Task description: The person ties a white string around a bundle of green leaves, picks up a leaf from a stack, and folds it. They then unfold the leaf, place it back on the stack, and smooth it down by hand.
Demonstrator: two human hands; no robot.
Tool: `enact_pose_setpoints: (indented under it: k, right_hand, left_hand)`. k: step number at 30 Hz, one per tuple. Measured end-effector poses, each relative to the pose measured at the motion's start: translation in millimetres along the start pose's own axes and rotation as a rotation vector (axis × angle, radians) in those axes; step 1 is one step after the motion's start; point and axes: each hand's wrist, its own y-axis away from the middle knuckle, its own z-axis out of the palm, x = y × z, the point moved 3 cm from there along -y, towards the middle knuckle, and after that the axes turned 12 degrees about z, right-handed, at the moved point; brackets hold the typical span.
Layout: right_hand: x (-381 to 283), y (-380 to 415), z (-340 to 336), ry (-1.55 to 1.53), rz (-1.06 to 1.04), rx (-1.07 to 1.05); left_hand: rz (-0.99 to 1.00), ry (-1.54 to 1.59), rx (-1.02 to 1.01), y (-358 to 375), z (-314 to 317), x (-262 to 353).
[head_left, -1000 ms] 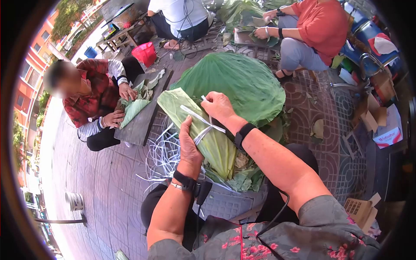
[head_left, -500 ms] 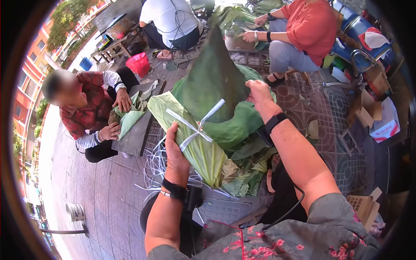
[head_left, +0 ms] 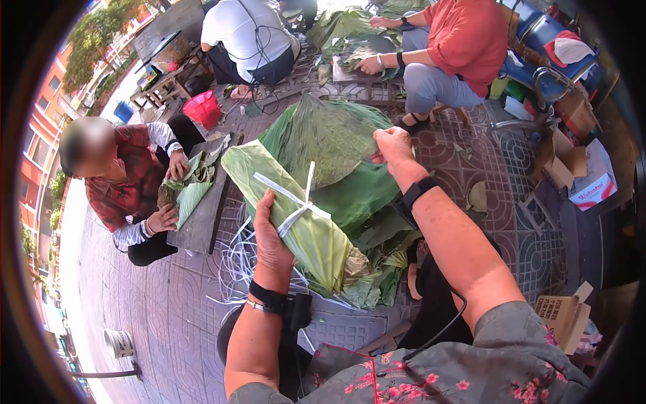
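My left hand [head_left: 272,242] is closed around a leaf-wrapped bundle [head_left: 323,246], long, pale green and folded, with its thumb on top. White plastic strip [head_left: 304,204] is tied round the bundle in a knot, its loose ends sticking up. Just beyond, my right hand [head_left: 394,148] pinches the right edge of a large dried lotus leaf [head_left: 323,151], dull green with fine veins. This leaf lies spread over more green leaves [head_left: 360,202]. Crumpled leaf pieces [head_left: 373,286] sit beneath the bundle, near my knees.
Loose white strips [head_left: 235,269] lie on the paving left of the leaves. A co-worker in a patterned red shirt [head_left: 124,175] handles leaves on a dark board [head_left: 214,195]. Another in an orange-red top [head_left: 464,44] sits ahead. Cardboard boxes [head_left: 592,175] stand at right.
The large lotus leaf, raised to a peak before, has come down flatter over the pile. My right hand still pinches its edge. My left hand keeps its hold on the bundle.
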Motion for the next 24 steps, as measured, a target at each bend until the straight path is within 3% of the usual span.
enact_pose_setpoints:
  k: [6,9,11,12,16,20,21,24]
  right_hand:
    - [-2.7,4.7,-10.3,0.251,0.085,-0.002]
    - [-9.9,16.4,-10.9,0.735,-0.193,0.239]
    - [-13.4,25.9,-1.0,0.812,-0.532,0.263]
    - [-14.5,34.3,5.8,0.847,-0.701,0.272]
    - [6.8,50.3,31.7,0.93,-0.893,0.056]
    - [30.3,55.1,40.4,1.053,-0.854,-0.085]
    - [31.1,56.5,40.6,1.092,-0.763,-0.151]
    - [33.9,60.3,37.3,1.07,-0.817,-0.123]
  left_hand:
    - [-0.166,-0.041,-0.008,-5.6,-9.7,-8.2]
    - [-0.235,-0.012,-0.008,-6.8,-14.0,-18.5]
    - [-0.279,0.024,0.008,-8.3,-16.7,-23.3]
    - [-0.266,0.017,0.001,-8.4,-17.9,-24.0]
    - [-0.187,-0.041,0.02,-7.4,-15.7,-18.6]
    - [0.017,-0.055,0.091,-8.5,-8.8,-1.2]
    - [0.031,-0.037,0.057,-10.7,-10.6,4.0]
    - [0.119,-0.078,0.058,-27.9,-22.9,10.1]
